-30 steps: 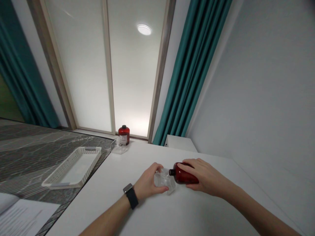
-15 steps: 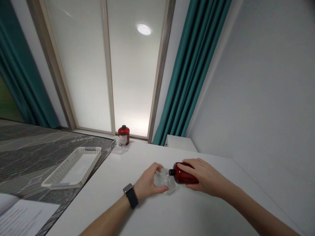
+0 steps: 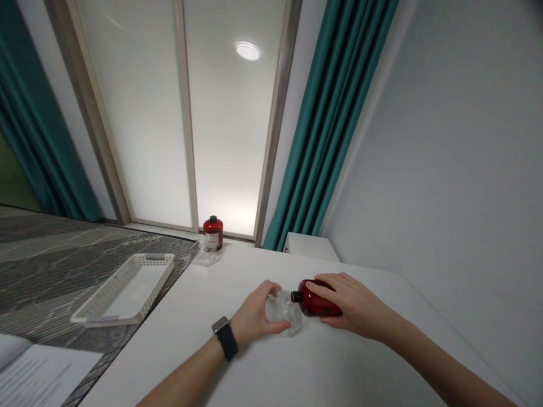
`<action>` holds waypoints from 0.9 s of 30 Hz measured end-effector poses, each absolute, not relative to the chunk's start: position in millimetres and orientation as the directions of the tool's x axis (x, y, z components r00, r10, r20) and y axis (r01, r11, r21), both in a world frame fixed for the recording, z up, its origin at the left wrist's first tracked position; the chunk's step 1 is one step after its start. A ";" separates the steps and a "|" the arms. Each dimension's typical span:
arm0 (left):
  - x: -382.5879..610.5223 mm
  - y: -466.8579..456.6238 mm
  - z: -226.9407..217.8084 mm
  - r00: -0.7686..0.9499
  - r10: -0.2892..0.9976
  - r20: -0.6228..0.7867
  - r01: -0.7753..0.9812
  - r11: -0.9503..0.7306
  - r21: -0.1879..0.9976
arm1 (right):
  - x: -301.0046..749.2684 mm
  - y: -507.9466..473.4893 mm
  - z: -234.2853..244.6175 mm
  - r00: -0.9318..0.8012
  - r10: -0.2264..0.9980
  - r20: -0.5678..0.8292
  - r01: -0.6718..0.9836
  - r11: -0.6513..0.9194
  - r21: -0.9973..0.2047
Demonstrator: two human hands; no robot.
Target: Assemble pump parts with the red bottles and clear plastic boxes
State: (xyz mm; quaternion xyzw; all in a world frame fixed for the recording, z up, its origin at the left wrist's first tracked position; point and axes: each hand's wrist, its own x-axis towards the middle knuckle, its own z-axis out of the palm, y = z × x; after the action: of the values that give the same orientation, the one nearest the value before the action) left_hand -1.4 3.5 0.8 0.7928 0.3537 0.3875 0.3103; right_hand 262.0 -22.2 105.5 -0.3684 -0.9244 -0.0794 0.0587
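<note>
A dark red bottle [image 3: 314,304] lies tipped on its side on the white table [image 3: 297,362], its neck pointing left. My right hand [image 3: 356,305] is wrapped over the bottle's body. The bottle's mouth meets a small clear container [image 3: 283,312], which my left hand [image 3: 254,317] grips from the left. A black watch [image 3: 224,337] is on my left wrist. What is inside the clear container cannot be made out.
A second red bottle with a black cap [image 3: 212,232] stands at the table's far left corner beside a clear box [image 3: 204,252]. A white perforated tray [image 3: 125,290] rests on the dark grey surface to the left. Papers [image 3: 34,373] lie at the lower left. Teal curtains hang behind.
</note>
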 end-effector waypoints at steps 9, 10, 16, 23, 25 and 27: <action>-1.3 3.1 1.1 0.449 0.805 0.387 0.306 -0.546 0.780 | 262.7 -19.7 103.3 -0.737 0.644 0.205 0.674 0.724 0.149; -1.4 2.9 1.3 0.450 0.804 0.389 0.305 -0.548 0.779 | 262.7 -19.7 103.4 -0.738 0.642 0.206 0.672 0.725 0.149; -1.4 3.2 1.5 0.449 0.803 0.391 0.304 -0.549 0.778 | 264.5 -21.7 104.1 -0.739 0.647 0.189 0.673 0.724 0.154; -1.6 2.5 4.2 0.452 0.805 0.384 0.310 -0.545 0.779 | 263.9 -20.7 104.9 -0.740 0.648 0.181 0.672 0.724 0.153; -1.7 2.6 3.8 0.452 0.804 0.386 0.314 -0.549 0.775 | 263.2 -20.6 105.3 -0.738 0.648 0.186 0.673 0.724 0.150; -1.8 3.1 2.7 0.454 0.801 0.390 0.314 -0.553 0.772 | 262.9 -20.8 105.5 -0.738 0.646 0.194 0.673 0.725 0.147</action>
State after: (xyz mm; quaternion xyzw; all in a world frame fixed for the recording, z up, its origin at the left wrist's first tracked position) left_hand -1.8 3.1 2.7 0.7921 0.3518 0.3864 0.3154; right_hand 262.9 -20.8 105.5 -0.3561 -0.9263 -0.1044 0.0647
